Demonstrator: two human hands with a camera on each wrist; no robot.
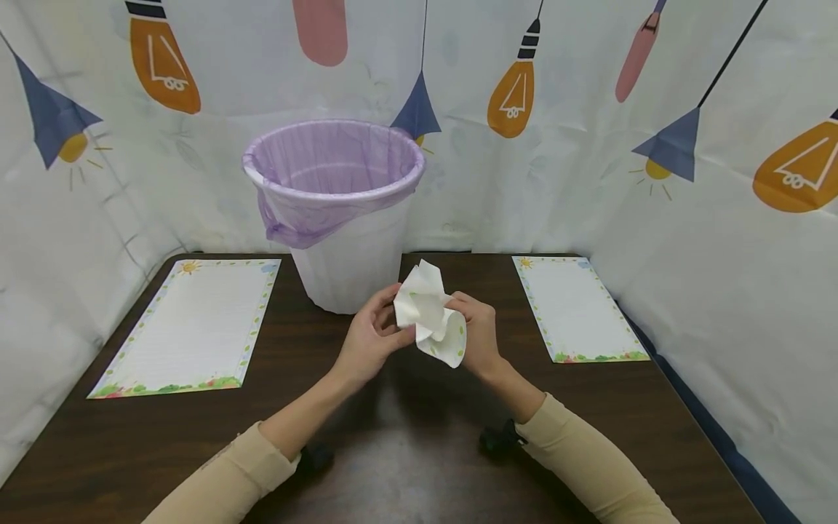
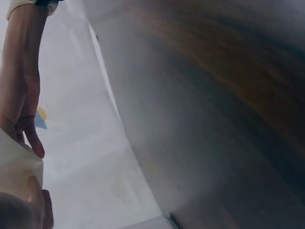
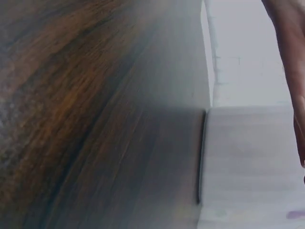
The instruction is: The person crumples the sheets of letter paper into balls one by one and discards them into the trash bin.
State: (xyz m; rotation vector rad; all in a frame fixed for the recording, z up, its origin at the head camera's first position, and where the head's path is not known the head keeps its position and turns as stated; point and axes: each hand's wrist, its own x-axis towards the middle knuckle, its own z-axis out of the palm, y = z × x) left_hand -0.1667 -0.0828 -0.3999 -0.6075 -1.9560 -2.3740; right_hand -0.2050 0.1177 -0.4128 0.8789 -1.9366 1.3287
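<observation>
Between both hands, above the table, is a partly crumpled sheet of white paper (image 1: 422,302) with small green leaf prints along its border. My left hand (image 1: 366,340) pinches its left side between thumb and fingers. On the other side, my right hand (image 1: 481,333) grips the paper, its fingers partly hidden behind it. The left wrist view catches part of the paper (image 2: 19,167) with the right hand (image 2: 21,105) reaching down to it. At the right edge of the right wrist view, only part of the left hand (image 3: 296,90) shows.
Just beyond the hands stands a white wastebasket (image 1: 347,269) lined with a purple bag (image 1: 308,225). Flat on the dark wooden table (image 1: 419,466) lie two bordered paper sheets, a left sheet (image 1: 196,320) and a right sheet (image 1: 576,309). A printed curtain (image 1: 471,189) hangs behind.
</observation>
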